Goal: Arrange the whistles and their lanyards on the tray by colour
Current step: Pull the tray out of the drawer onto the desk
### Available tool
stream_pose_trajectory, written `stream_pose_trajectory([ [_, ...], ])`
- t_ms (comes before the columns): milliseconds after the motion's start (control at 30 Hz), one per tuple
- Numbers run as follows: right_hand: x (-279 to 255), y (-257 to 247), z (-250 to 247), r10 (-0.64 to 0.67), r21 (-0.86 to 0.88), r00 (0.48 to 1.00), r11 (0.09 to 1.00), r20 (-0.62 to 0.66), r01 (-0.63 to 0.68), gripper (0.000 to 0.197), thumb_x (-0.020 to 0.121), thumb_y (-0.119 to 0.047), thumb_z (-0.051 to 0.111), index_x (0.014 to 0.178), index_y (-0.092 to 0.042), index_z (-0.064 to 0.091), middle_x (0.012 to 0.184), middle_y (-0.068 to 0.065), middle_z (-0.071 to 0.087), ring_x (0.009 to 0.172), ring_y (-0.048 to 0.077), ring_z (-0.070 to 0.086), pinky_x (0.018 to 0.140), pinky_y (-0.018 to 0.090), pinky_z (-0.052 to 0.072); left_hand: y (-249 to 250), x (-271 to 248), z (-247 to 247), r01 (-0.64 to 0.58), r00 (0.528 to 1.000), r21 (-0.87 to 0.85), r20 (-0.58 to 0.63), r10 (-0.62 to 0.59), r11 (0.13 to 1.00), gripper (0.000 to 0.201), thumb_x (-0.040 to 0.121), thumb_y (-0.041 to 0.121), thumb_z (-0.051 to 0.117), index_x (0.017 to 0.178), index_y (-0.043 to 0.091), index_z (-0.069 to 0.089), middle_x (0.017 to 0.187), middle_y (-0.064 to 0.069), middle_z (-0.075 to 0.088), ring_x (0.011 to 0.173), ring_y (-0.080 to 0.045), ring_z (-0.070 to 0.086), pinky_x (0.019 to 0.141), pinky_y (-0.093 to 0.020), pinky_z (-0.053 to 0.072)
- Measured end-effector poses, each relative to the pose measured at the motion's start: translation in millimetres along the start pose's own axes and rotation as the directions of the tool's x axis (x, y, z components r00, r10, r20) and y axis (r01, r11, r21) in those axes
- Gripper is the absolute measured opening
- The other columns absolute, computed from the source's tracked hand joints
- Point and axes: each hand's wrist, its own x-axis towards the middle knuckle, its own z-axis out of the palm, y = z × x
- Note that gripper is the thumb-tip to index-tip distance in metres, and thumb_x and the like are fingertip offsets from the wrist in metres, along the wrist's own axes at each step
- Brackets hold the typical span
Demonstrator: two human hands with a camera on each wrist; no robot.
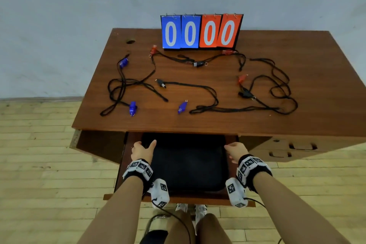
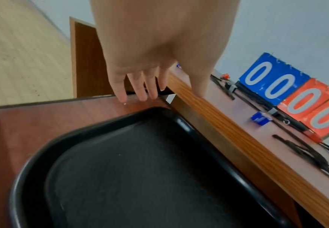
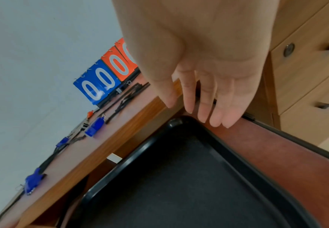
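the black tray (image 1: 186, 164) lies in the pulled-out drawer under the counter (image 1: 217, 123). left hand (image 1: 143, 150) and right hand (image 1: 235, 151) hover open-fingered by its sides. it looks stiff, light, smooth; best gripped at both rims.

A desk (image 1: 198, 121) is standing against a wall (image 1: 79, 6), with a scoreboard (image 1: 202, 31) sitting at its back edge. Whistles (image 1: 132, 108) and their cords (image 1: 217, 109) are lying scattered over the desk top in front of the scoreboard. Below the front edge, a pull-out shelf (image 2: 33, 120) is sticking out toward the person, and a tray (image 1: 188, 166) is lying on it. The left hand (image 1: 141, 150) is hovering at the tray's far left corner, the right hand (image 1: 235, 149) at its far right corner. Drawers (image 1: 293, 149) are sitting to the right of the shelf.
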Motion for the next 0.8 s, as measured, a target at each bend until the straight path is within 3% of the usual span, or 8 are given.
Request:
stream_pose_trajectory([
  [100,9,9,13,0.001,0.022,1.000,1.000,0.029,-0.002,0.040,0.094,-0.029,0.054,0.125,-0.003,0.053,0.096,0.011,0.059,0.083,0.027,0.056,0.077,0.036,0.049,-11,6,11,0.078,0.997,-0.025,0.013,-0.078,0.997,0.079,0.084,0.050,0.061,0.139,0.002,0.032,0.138,-0.021,0.042,0.125,-0.038,0.043,0.100,-0.045,0.036],
  [200,13,13,28,0.000,0.080,0.997,0.997,0.073,-0.006,0.030,0.097,-0.028,0.050,0.116,-0.005,0.053,0.100,0.014,0.061,0.082,0.027,0.060,0.079,0.038,0.052,-22,13,26,0.087,0.996,-0.078,0.037,-0.085,0.993,0.072,0.084,0.048,0.062,0.135,0.003,0.039,0.128,-0.020,0.052,0.117,-0.037,0.050,0.093,-0.040,0.040],
  [267,17,15,34,-0.037,-0.021,0.999,0.999,0.006,0.037,0.033,0.096,-0.029,0.049,0.107,0.001,0.058,0.100,0.018,0.066,0.088,0.033,0.064,0.086,0.043,0.053,-27,19,31,0.065,0.998,-0.037,-0.005,-0.066,0.997,0.066,0.086,0.047,0.060,0.132,0.002,0.044,0.128,-0.020,0.052,0.118,-0.037,0.049,0.093,-0.041,0.040],
  [367,25,16,37,-0.095,-0.164,0.986,0.984,-0.134,0.073,0.032,0.094,-0.027,0.050,0.110,-0.003,0.061,0.107,0.018,0.065,0.090,0.033,0.062,0.073,0.034,0.049,-31,25,31,0.048,0.990,0.047,-0.133,-0.041,0.998,0.074,0.085,0.048,0.060,0.137,0.000,0.035,0.141,-0.021,0.037,0.131,-0.037,0.034,0.104,-0.048,0.031],
  [433,32,17,39,-0.133,-0.192,0.975,0.976,-0.179,0.098,0.028,0.092,-0.027,0.052,0.111,-0.007,0.059,0.113,0.016,0.060,0.091,0.033,0.058,0.073,0.034,0.047,-36,31,28,0.054,0.985,0.080,-0.167,-0.040,0.995,0.083,0.083,0.052,0.062,0.140,0.001,0.030,0.145,-0.020,0.032,0.133,-0.037,0.029,0.106,-0.051,0.028],
  [567,42,17,45,-0.192,-0.202,0.948,0.969,-0.255,0.143,0.036,0.088,-0.031,0.060,0.111,-0.005,0.049,0.119,0.017,0.051,0.101,0.037,0.056,0.081,0.042,0.048,-47,52,28,0.054,0.996,0.012,-0.073,-0.053,0.998,0.094,0.075,0.058,0.067,0.140,0.002,0.030,0.144,-0.020,0.034,0.130,-0.039,0.037,0.106,-0.050,0.033],
  [667,49,21,47,-0.148,-0.181,0.950,0.978,-0.274,0.100,0.054,0.086,-0.037,0.063,0.121,-0.002,0.041,0.129,0.020,0.046,0.112,0.041,0.052,0.091,0.050,0.047,-51,57,30,0.040,0.996,0.014,-0.078,-0.039,0.999,0.092,0.073,0.058,0.068,0.137,0.002,0.033,0.140,-0.020,0.039,0.127,-0.039,0.040,0.104,-0.052,0.036],
  [800,50,31,51,-0.164,-0.271,0.961,0.957,-0.223,0.100,0.049,0.092,-0.041,0.053,0.118,-0.001,0.044,0.123,0.021,0.054,0.111,0.041,0.054,0.089,0.045,0.047,-51,54,35,0.050,0.995,0.054,-0.093,-0.045,0.997,0.090,0.077,0.056,0.066,0.139,0.001,0.030,0.142,-0.020,0.036,0.130,-0.038,0.035,0.104,-0.054,0.033],
])
